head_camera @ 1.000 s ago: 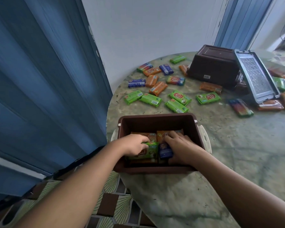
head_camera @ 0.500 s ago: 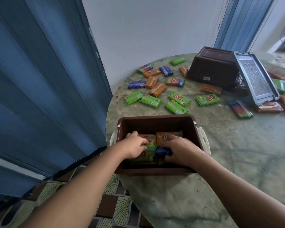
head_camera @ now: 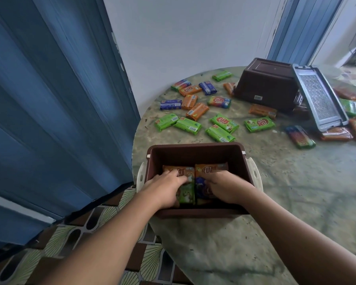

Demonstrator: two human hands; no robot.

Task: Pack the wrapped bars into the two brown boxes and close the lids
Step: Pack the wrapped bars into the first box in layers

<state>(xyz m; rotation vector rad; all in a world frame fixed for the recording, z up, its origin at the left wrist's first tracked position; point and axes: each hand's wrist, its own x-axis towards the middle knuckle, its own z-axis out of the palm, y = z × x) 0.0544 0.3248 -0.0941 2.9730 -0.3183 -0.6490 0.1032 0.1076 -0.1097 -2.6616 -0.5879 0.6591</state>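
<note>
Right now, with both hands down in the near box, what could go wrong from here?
1. The near brown box sits at the table edge, its near wall about level with the rim; pressing the bars with the left hand and right hand could tip it off.
2. The far brown box lies overturned and its grey lid leans on it, so the lid may slide when the box is lifted.
3. Many loose bars, like the green bar, are far off and easily missed.

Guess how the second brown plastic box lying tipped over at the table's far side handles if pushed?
The brown plastic box probably slides easily: it looks hollow and light. It may bump the grey lid leaning beside it. Orange wrapped bars lie close and could get shoved.
</note>
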